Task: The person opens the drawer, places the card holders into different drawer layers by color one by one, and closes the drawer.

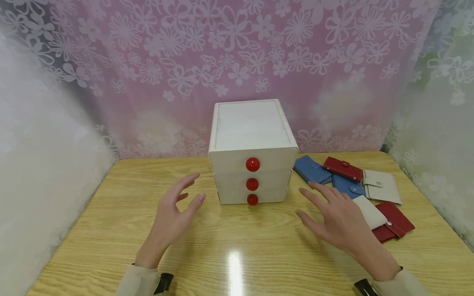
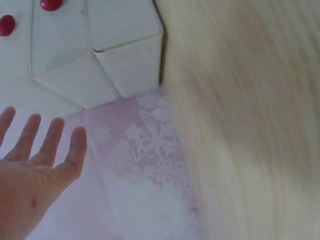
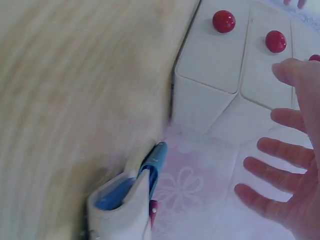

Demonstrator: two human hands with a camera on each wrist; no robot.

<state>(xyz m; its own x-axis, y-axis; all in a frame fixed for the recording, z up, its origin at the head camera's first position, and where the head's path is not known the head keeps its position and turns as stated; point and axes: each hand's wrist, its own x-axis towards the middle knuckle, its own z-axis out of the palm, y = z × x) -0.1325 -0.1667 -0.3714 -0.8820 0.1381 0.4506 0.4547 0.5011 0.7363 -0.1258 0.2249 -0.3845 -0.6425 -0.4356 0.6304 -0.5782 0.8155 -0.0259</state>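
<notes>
While the left hand (image 1: 172, 216) curves midair, the right hand (image 1: 338, 216) hovers splayed.

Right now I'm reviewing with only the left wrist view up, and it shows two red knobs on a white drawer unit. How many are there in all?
Observer: Three red knobs; the head view shows one on each drawer of the white drawer unit.
Operator: Anything on the table to its right?
Observer: Six wallets lie grouped there on the wood-grain table: two blue, two red, two off-white.
Operator: And the other hand, is it holding one?
Observer: No, the right hand holds nothing; its fingers are spread.
</notes>
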